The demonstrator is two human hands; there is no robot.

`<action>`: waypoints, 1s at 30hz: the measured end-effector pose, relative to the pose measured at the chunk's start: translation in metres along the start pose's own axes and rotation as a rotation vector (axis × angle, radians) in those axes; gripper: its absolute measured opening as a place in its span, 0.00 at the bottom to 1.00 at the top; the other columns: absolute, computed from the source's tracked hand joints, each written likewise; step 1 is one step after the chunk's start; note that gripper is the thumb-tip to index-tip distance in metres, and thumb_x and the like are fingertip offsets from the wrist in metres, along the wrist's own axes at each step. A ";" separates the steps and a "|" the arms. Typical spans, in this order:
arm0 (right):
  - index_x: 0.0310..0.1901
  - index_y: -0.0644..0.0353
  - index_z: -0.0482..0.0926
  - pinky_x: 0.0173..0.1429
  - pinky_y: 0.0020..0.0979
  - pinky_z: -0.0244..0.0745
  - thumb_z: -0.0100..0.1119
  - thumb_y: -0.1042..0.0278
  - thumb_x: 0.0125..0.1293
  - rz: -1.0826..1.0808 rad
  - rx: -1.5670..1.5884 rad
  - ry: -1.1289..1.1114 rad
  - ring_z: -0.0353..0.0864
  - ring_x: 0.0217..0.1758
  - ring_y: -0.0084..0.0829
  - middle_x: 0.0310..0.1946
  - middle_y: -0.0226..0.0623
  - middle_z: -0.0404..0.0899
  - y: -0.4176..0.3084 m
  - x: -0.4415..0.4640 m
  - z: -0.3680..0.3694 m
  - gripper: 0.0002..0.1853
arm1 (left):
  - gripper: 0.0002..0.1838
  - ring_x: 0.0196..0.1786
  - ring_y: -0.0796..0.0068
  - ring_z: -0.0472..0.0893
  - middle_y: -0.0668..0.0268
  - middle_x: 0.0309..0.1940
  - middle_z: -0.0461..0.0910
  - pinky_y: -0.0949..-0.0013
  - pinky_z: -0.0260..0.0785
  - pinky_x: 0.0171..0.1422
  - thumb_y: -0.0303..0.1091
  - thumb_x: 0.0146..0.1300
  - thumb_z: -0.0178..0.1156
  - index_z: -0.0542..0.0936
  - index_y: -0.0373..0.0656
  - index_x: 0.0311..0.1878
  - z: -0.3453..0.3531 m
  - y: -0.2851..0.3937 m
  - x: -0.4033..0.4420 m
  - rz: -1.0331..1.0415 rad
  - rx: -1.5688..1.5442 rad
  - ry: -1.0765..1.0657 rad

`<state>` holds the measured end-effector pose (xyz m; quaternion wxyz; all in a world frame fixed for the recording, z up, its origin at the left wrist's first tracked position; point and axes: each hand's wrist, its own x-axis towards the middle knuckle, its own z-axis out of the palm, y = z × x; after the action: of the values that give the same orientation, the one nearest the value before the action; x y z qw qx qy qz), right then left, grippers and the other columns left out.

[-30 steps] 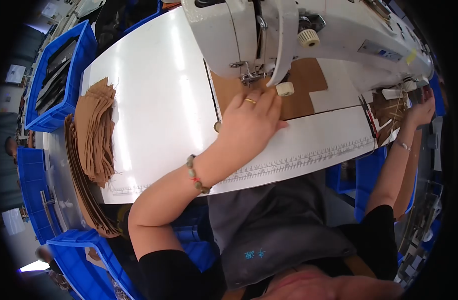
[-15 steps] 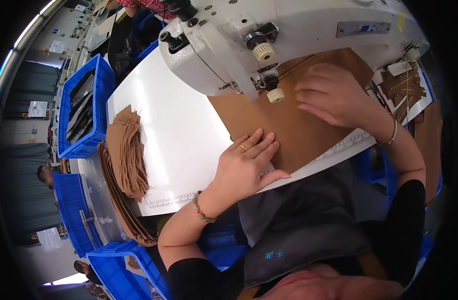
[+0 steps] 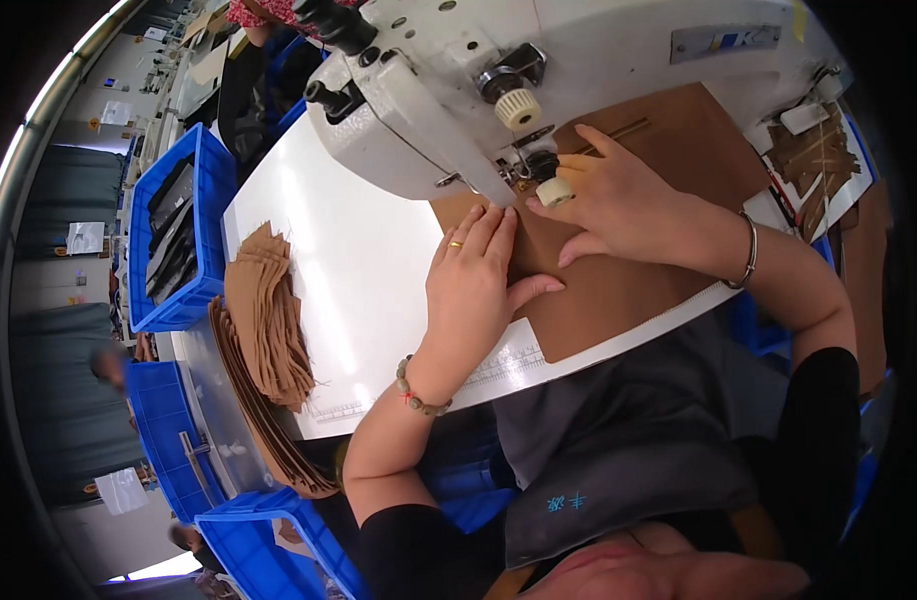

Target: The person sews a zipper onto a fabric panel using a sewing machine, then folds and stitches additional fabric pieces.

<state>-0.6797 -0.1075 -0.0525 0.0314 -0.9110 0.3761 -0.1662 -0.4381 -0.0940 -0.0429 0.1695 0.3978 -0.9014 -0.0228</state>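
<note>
A large flat brown panel (image 3: 619, 290), perhaps leather or fabric, lies on the white table under the head of a sewing machine (image 3: 419, 130). My left hand (image 3: 475, 282) rests flat on its left edge, fingers stretched toward the needle area and thumb out to the side. On the panel's right part is my right hand (image 3: 629, 205), with fingers and thumb apart. Some of its fingertips pass behind the machine's tension knob (image 3: 555, 192). The needle itself is hidden from me. A narrow strip or slot shows on the panel beyond my right hand.
Left on the table is a stack of frayed brown pieces (image 3: 264, 320), with longer brown pieces (image 3: 254, 410) beside it. A blue bin (image 3: 214, 190) holds black pieces. Brown scraps (image 3: 817, 165) lie at the right. Another blue bin (image 3: 239, 540) stands lower left. Other people are in the background.
My left hand has slid up toward the needle area. My right hand has moved left and its fingers have spread. The panel has shifted and turned slightly under the machine.
</note>
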 end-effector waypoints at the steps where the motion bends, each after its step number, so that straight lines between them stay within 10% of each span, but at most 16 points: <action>1: 0.60 0.54 0.86 0.82 0.58 0.57 0.71 0.38 0.56 0.003 -0.009 0.008 0.79 0.64 0.43 0.51 0.39 0.85 -0.001 0.000 0.000 0.35 | 0.47 0.66 0.52 0.81 0.50 0.60 0.84 0.55 0.74 0.69 0.60 0.45 0.78 0.82 0.31 0.61 0.001 0.000 0.000 0.003 0.001 -0.005; 30: 0.59 0.54 0.87 0.79 0.54 0.60 0.66 0.38 0.65 0.033 -0.096 0.032 0.79 0.67 0.34 0.63 0.36 0.82 0.003 0.008 0.010 0.30 | 0.47 0.64 0.59 0.81 0.59 0.57 0.84 0.54 0.69 0.71 0.63 0.45 0.75 0.83 0.33 0.62 0.001 -0.008 0.008 0.003 0.039 -0.016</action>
<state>-0.6732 -0.1158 -0.0604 -0.0155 -0.9023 0.3991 -0.1620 -0.4381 -0.1055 -0.0433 0.1546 0.3994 -0.9036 -0.0081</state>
